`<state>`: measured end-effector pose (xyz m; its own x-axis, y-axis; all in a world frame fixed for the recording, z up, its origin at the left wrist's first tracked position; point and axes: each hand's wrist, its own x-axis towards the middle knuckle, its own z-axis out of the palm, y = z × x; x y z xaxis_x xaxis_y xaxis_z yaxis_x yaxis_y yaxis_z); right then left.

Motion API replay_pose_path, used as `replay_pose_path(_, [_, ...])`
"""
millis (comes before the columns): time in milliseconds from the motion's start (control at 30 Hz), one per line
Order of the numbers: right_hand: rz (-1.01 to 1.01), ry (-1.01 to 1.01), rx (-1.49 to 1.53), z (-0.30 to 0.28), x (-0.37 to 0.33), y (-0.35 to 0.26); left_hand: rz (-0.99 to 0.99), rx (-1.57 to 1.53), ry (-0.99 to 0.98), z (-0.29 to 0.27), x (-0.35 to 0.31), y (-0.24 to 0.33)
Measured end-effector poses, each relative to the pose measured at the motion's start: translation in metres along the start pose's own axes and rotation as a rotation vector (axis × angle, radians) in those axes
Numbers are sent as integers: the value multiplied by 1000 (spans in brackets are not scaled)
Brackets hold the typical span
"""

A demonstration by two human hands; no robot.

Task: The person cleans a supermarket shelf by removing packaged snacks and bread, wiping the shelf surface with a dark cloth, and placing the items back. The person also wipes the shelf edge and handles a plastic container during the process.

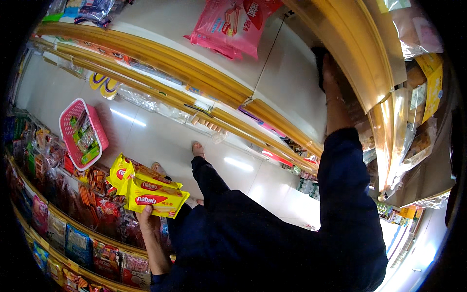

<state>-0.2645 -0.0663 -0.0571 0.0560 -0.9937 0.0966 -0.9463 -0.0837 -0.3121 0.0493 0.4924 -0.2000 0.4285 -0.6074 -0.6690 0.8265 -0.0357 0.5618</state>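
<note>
Broadly, a pale shelf (294, 92) with yellow edging stretches before the person, pink wafer packets (233, 27) lying on it, while a pink plastic basket (98, 127) of small green packages (91, 155) sits on the tiled floor (138, 143) at left. Fanned yellow wafer packets (158, 198) rest in the left hand (148, 223), thumb pressing their near edge; they look light, slick and brittle inside, best held lightly by the seams. The right hand (331, 75) reaches onto the shelf, fingertips hidden, so I can't tell whether they grip anything.
</note>
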Motion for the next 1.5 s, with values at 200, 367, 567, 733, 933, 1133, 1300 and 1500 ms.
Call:
replay_pose_path(200, [0,-72,-62,37,33,-73,-15,20,-4,4,1,-1])
replay_pose_path(367, [-431,-94,42,53,-16,-54,42,47,-68,19,8,5])
replay_pose_path(567, [-555,-389,182,-28,-134,-13,51,39,-132,26,3,12])
replay_pose_path(733, [-653,-459,254,-8,-134,-32,74,45,-130,32,2,17])
replay_pose_path(933, [-577,-211,107,92,-37,-87,101,21,-114,42,-4,21])
replay_pose_path(1133, [-633,-271,387,20,-107,-92,138,62,-133,41,-2,16])
replay_pose_path(1300, [-800,-342,236,22,-123,-64,124,118,-161,43,-7,21])
replay_pose_path(1500, [-449,-127,253,68,-61,-99,124,84,-156,37,-1,12])
